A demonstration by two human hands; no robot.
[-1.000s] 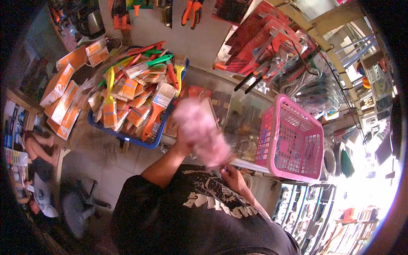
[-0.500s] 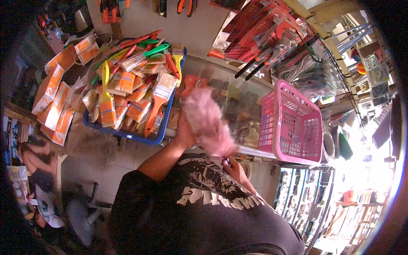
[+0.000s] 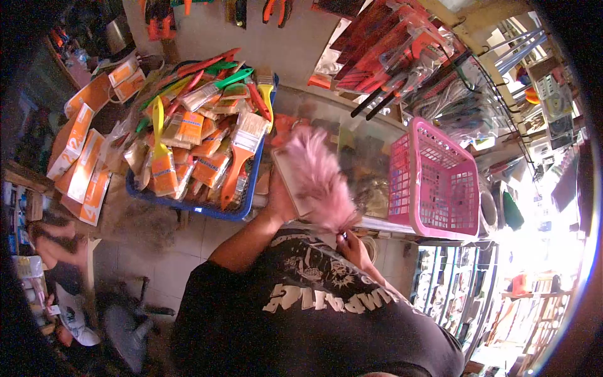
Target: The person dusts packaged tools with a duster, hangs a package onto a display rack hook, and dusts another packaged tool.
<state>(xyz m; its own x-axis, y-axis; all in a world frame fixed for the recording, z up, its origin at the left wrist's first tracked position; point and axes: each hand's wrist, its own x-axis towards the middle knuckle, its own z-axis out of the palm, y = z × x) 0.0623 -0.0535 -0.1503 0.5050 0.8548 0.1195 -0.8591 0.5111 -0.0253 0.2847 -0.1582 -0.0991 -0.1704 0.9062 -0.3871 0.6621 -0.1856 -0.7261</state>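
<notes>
My right hand [image 3: 355, 251], close to the front of my shirt, is closed around the dark handle of a pink feather duster [image 3: 323, 176]. The duster's fluffy head points up and to the left, lying over a flat pale rectangular thing [image 3: 291, 182]. At that thing's left edge my left hand [image 3: 278, 200] grips it; the fingers are mostly hidden behind it, and its kind does not show. Left of this hand stands a blue basket [image 3: 217, 213] heaped with paintbrushes, among them an orange-handled paintbrush [image 3: 239, 157] and a yellow-handled one [image 3: 159, 129].
A pink plastic basket [image 3: 414, 182] stands on the glass counter [image 3: 370, 135] to the right. Orange and white boxes [image 3: 85, 166] lie at far left. Packaged tools [image 3: 402, 60] hang above the counter. A person's bare leg [image 3: 59, 242] shows at lower left, near a dark stool [image 3: 122, 330].
The duster was blurred by motion and is sharper now, showing more of the pale flat thing beneath it. My view has shifted slightly. Both hands keep their hold.
</notes>
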